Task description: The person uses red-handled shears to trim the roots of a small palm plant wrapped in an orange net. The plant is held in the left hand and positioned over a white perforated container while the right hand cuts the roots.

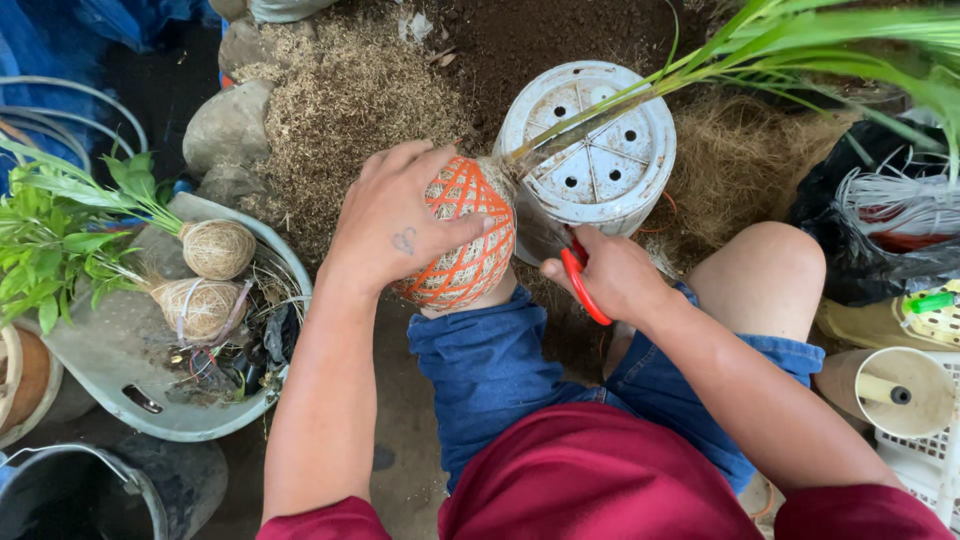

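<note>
My left hand (pixel 395 215) grips a round plant ball (pixel 465 250) wrapped in orange string, resting on my left knee. Long green leaves (pixel 800 40) run from the ball up to the right. My right hand (pixel 615 275) holds red-handled scissors (pixel 578 280), their blades pointing toward the ball's upper right side. An upturned white plastic pot (pixel 600 145) with drainage holes stands just behind the ball and scissors.
A grey tray (pixel 130 400) at left carries two twine-wrapped plant balls (pixel 215 248) with green leaves. Coir fibre and soil (pixel 350 90) lie ahead. A black bag (pixel 880 240), string spools (pixel 895 385) and a white basket (pixel 930 460) stand at right. A dark bucket (pixel 80 490) sits lower left.
</note>
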